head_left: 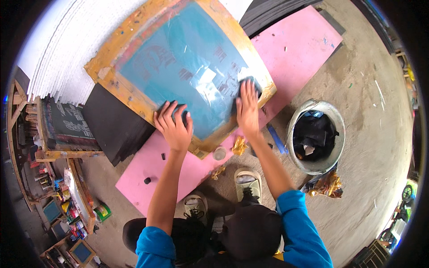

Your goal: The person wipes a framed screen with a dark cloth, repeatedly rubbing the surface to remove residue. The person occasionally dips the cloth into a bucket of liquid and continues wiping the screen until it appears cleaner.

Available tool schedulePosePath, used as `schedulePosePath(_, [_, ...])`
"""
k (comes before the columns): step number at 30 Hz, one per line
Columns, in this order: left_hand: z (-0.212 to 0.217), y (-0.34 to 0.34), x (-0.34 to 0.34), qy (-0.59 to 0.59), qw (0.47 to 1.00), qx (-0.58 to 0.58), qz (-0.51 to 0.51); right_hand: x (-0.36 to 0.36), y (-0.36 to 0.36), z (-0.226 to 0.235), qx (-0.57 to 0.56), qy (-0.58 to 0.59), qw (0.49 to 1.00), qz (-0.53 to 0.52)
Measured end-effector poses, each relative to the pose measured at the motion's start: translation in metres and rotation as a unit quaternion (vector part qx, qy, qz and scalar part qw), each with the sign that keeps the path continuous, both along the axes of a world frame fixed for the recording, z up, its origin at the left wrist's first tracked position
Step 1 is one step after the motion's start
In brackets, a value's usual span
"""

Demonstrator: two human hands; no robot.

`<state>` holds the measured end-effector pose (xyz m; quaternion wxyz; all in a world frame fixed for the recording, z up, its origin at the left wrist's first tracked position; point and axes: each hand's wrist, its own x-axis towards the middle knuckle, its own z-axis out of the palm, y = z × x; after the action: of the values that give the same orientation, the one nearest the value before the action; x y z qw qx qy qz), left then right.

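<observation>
One wooden printing frame (178,67) lies on one pink board (295,44). Two hands press flat, fingers spread, near its front edge: left hand (174,127), right hand (247,107) half hiding a dark cloth (254,82). One metal tub (333,120) stands beside the board

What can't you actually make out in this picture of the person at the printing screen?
Head view only:
- What lies under the right hand: a dark thing, mostly covered.
- Under the left hand: fingers hide it.
- The design on the screen frame: glare blurs it.
- The metal tub: contents too dark.
</observation>
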<state>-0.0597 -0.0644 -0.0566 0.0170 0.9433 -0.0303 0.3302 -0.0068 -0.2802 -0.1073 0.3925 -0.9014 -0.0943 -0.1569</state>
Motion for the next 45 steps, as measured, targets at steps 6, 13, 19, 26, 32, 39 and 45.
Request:
schedulePosePath(6, [0.002,-0.003,0.003,-0.013,0.999,-0.024,-0.017,-0.022,-0.015,-0.014,-0.067,-0.005,0.994,0.083])
schedulePosePath(13, [0.003,-0.007,0.002,0.003,0.999,-0.041,-0.008,0.081,0.016,0.045,-0.035,-0.099,0.991,0.082])
schedulePosePath(19, [0.002,-0.004,-0.001,-0.013,0.999,-0.042,-0.009,-0.034,-0.029,-0.017,-0.086,0.017,0.994,0.071])
schedulePosePath(26, [0.002,-0.012,0.001,0.008,0.998,-0.064,-0.006,0.086,0.013,0.045,-0.072,-0.084,0.993,0.044])
schedulePosePath(32, [0.003,0.001,-0.003,0.002,0.998,-0.067,-0.003,0.0,0.02,0.014,-0.039,-0.034,0.983,0.174])
schedulePosePath(39, [0.002,-0.01,0.0,0.008,0.997,-0.077,-0.013,0.089,0.034,0.066,-0.063,-0.117,0.983,0.125])
schedulePosePath(45, [-0.002,0.0,-0.003,0.015,0.997,-0.077,-0.008,0.05,0.047,0.043,-0.074,-0.069,0.991,0.092])
